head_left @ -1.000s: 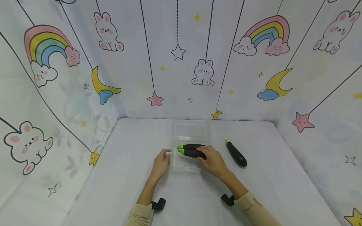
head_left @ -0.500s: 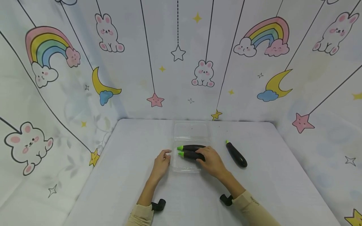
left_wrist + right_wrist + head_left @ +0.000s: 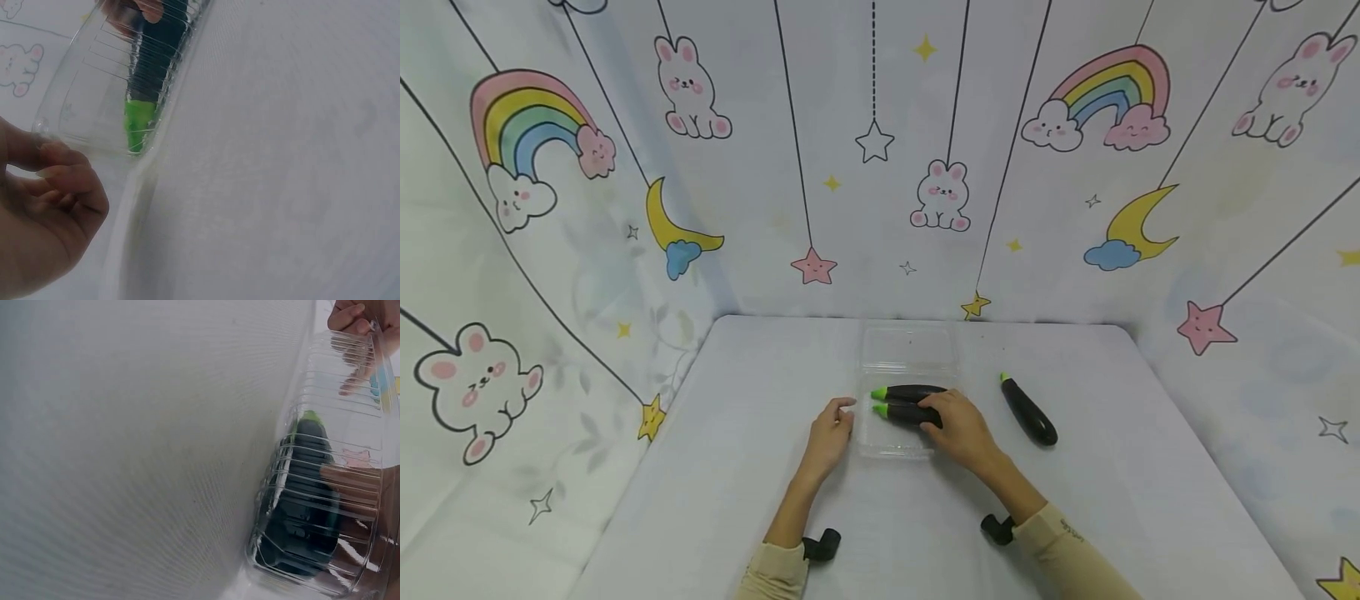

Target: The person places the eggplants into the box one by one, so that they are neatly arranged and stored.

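Right hand (image 3: 961, 423) first: the fingers are curled around the fat end of the near eggplant (image 3: 904, 413), so yeah, clamped on it. That eggplant sits over the clear container (image 3: 895, 443), green tip toward the left wall, pretty much parallel to the far eggplant (image 3: 913, 392) just behind it. Left hand (image 3: 830, 433) is at the container's left edge, and from the left wrist view its thumb and fingers look pinched together on the corner of the rim, probably to steady it.

My read is the step in hand is settling eggplant number 2 into place. The next move would call for lowering it flat and letting go without shoving the far eggplant, with the left hand keeping that light plastic from sliding.

Further out, the 3rd eggplant (image 3: 1030, 412) lies slanted on the bench (image 3: 760, 400), right of the container and apart from it, green tip pointing away from the person. There's a strip of space in the near part of the container, though the right hand covers much of that side. The see-through lid (image 3: 910, 343) lies folded back at the far side, so it isn't blocking anything. Behind everything hangs a cartoon-print cloth (image 3: 865, 217).
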### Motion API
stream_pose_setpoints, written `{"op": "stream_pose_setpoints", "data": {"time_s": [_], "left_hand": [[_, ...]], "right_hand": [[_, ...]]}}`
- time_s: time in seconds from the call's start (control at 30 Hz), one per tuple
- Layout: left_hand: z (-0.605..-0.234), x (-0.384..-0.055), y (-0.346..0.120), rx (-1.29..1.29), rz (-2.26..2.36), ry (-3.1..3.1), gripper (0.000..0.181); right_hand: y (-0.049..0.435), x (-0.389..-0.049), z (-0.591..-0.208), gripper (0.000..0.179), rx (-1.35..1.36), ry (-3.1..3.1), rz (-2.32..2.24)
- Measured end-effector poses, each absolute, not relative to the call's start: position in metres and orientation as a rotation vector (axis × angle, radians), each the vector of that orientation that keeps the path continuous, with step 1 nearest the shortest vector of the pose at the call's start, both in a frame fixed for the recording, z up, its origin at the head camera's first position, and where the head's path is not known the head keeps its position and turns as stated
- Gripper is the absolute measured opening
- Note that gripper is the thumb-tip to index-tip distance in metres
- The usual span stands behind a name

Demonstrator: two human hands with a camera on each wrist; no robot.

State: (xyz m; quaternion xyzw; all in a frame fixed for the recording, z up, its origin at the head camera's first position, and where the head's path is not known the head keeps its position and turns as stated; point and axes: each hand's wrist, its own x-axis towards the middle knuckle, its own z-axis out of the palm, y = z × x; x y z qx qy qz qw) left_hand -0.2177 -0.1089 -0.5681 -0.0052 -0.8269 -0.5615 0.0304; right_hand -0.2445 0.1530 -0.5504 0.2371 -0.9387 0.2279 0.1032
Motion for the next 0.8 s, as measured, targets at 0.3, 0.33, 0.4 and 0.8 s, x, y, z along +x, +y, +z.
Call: {"op": "stream_pose_setpoints", "data": {"time_s": [0.3,0.33,0.4,0.8], "left_hand": [[-0.5669,-0.2175,-0.108,-0.02,-1.742,-2.551,0.033],[-0.5666,-0.2176,-0.1079,-0.02,-1.741,-2.55,0.033],[-0.5664,-0.2179,-0.1077,-0.021,-1.737,-2.551,0.033],[-0.5672,-0.2174,-0.1085,-0.019,-1.728,-2.555,0.032]], "right_hand": [[0.151,-0.2459,-0.5486,0.034,0.644,-2.785,0.7],[0.1509,-0.2463,-0.5488,0.034,0.641,-2.784,0.699],[0.1508,-0.2472,-0.5495,0.033,0.632,-2.781,0.691],[0.1545,-0.2445,-0.5479,0.031,0.589,-2.729,0.742]]}}
